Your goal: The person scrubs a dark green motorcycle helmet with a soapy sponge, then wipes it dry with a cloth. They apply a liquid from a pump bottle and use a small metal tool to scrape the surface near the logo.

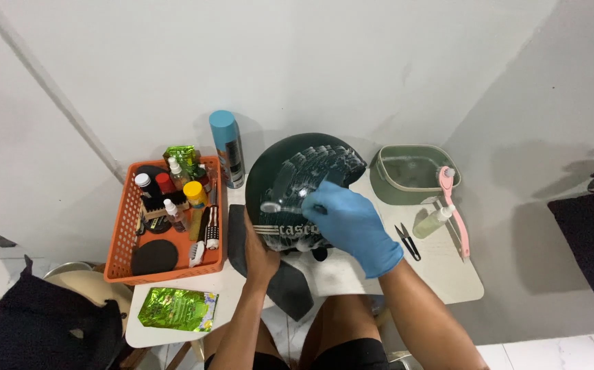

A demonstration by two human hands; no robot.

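Observation:
A dark green helmet (290,164) stands on a small white table (447,274), its shell streaked with white foam. My right hand (352,223), in a blue glove, holds a small clear-handled brush (280,206) against the helmet's front. My bare left hand (259,253) grips the helmet's lower left edge, steadying it. A dark cloth (286,288) lies under the helmet and hangs over the table's near edge.
An orange basket (120,233) of bottles and brushes sits at the left, a blue-capped spray can (227,147) behind it. A green basin (410,175), pink brush (456,212), small spray bottle (430,223) and black snips (408,241) lie right. A green packet (177,310) lies near left.

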